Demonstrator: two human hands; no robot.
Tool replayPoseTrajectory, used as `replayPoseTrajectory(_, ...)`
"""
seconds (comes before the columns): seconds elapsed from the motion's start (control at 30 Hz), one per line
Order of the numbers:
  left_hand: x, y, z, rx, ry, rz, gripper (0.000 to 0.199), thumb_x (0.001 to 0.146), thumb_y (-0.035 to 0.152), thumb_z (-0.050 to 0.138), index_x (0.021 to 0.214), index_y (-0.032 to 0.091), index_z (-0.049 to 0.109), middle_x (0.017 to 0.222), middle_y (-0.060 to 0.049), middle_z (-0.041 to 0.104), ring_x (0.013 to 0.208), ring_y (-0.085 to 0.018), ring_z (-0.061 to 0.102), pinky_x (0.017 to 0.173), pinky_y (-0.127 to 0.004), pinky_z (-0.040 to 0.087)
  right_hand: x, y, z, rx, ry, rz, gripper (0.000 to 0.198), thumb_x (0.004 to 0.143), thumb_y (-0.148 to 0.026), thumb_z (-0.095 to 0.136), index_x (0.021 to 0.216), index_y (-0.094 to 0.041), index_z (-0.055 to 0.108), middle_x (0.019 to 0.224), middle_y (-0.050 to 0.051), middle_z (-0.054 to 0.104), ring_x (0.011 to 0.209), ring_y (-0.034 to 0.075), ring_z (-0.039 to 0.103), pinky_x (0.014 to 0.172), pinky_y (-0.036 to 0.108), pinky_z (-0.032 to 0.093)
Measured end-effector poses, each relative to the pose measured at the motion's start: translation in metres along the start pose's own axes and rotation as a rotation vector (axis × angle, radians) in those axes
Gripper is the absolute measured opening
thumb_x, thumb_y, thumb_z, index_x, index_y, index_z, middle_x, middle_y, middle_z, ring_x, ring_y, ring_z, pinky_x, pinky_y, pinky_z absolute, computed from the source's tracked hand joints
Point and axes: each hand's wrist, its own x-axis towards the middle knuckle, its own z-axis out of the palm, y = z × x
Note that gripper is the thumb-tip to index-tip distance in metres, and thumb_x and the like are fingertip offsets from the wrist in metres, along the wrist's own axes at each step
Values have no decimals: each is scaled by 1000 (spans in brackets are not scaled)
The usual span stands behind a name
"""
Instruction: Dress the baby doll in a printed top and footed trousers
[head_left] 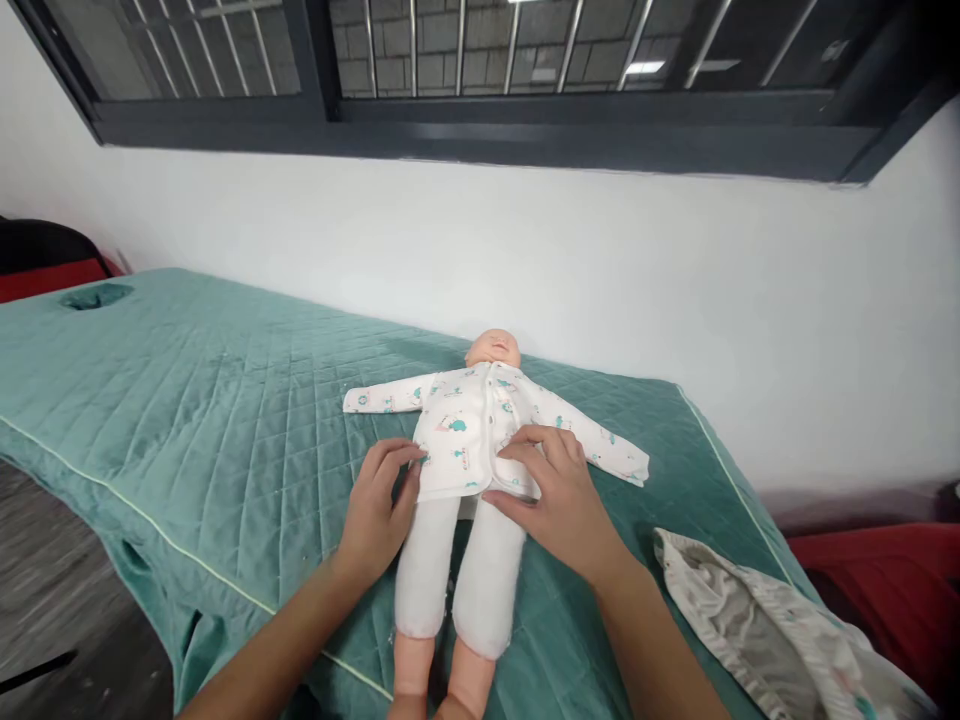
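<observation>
A baby doll (493,348) lies on its back in the middle, head toward the wall. It wears a white long-sleeved baby jacket (457,425) with small green prints, its sleeves spread to both sides and its front edges meeting down the middle. White padded legs (424,570) end in bare lower legs. At the jacket's left side, my left hand (382,505) has its thumb and curled fingers on the fabric edge. My right hand (559,500) grips the lower front, thumb at the hem and fingers on the cloth above it.
A green quilted cover (247,400) spreads over the bed, with a hole (97,296) at the far left. To the right lies a crumpled pale printed garment (757,620). Red items (892,590) sit beyond the bed's right edge. A white wall (675,270) and barred window stand behind.
</observation>
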Motion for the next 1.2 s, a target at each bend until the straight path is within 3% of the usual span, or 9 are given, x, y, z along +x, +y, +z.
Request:
replayPoseTrajectory(0.13,-22,-10,-11,-22,-132,-18,29,90,17,47,115,28,58,113,-7,60,105,-21,62,90,-39,54,1,1,2,-113,31,-12,5,90,-28,61,93,-24,63,95,5,64,94,25,54,81,41,38)
replayPoseTrajectory(0.37,-24,-7,-13,-161,-257,-108,44,87,17,53,129,30,52,115,-7,61,104,-22,62,90,-40,54,-5,-9,11,146,180,46,6,91,-19,55,93,-25,57,86,3,64,79,20,57,73,36,44)
replayPoseTrajectory(0.47,-24,-4,-13,-132,-296,-123,40,89,19,53,128,30,53,115,-6,60,104,-21,60,91,-40,52,-6,-18,15,192,149,6,11,90,-15,57,96,-25,58,90,5,66,83,20,60,74,36,46)
replayPoseTrajectory(0.63,-24,-4,-12,-104,-185,-116,27,93,21,47,117,29,57,107,-4,62,100,-19,61,88,-37,51,-5,-20,16,218,71,-54,15,88,-14,58,96,-25,63,87,4,67,82,20,61,74,36,47)
replayPoseTrajectory(0.87,-13,15,-3,-76,-26,-60,30,87,15,47,112,26,58,112,-7,58,107,-22,57,93,-40,49,-9,-18,13,300,194,27,14,89,-13,55,92,-23,63,82,4,63,76,18,60,69,33,46)
replayPoseTrajectory(1.03,0,28,6,19,-46,-30,29,84,13,50,107,26,62,109,-6,58,108,-23,55,95,-41,47,-9,-12,15,273,230,163,12,93,-18,52,88,-23,62,81,3,62,75,18,57,67,33,43)
replayPoseTrajectory(1.2,-9,18,3,-31,-14,34,20,92,17,46,101,26,61,98,-4,60,94,-19,58,83,-36,49,-7,-8,17,262,212,181,11,93,-20,52,92,-24,62,91,5,64,85,20,59,74,36,46)
